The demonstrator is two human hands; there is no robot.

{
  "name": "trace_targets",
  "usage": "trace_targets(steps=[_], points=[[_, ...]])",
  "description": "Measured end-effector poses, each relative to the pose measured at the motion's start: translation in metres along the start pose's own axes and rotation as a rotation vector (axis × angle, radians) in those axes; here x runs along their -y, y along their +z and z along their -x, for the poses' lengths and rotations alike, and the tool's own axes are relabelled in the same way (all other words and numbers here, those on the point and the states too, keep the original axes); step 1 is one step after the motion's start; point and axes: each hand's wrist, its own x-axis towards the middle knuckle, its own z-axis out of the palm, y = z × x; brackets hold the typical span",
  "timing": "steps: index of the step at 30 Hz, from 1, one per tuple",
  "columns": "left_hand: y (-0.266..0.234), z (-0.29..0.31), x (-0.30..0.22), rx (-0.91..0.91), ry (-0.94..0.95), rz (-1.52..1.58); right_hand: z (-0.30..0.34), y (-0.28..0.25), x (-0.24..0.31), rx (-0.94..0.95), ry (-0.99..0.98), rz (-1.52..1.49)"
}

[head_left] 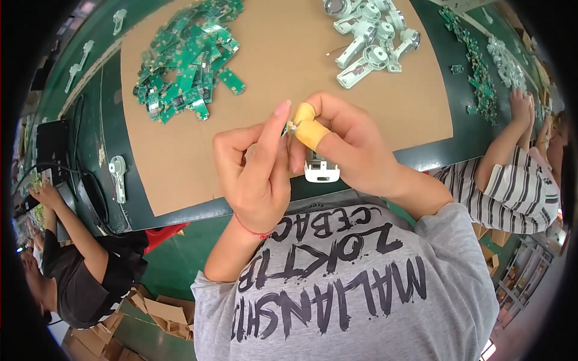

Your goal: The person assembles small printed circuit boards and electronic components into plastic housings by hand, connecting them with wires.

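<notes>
Head view: big black lettering crosses the grey shirt (325,307). The right hand (355,141), thumb and finger yellow-wrapped, pinches a small piece (291,126) above a white housing (312,173). The left hand's (256,165) fingers bunch beside it; their grip I cannot tell.

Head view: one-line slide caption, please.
Right hand with yellow finger covers holds a white plastic part beside the left hand; green circuit boards and white housings lie beyond on cardboard.
</notes>
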Motion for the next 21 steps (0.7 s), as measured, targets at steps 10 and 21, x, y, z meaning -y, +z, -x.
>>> trace_targets(steps=[10, 21], points=[[-0.002, 0.0, 0.001, 0.005, 0.121, -0.104, 0.005, 0.008, 0.009, -0.039, 0.033, -0.035], [-0.004, 0.0, -0.001, -0.025, 0.11, -0.079, 0.006, 0.013, 0.005, -0.034, 0.009, -0.162]])
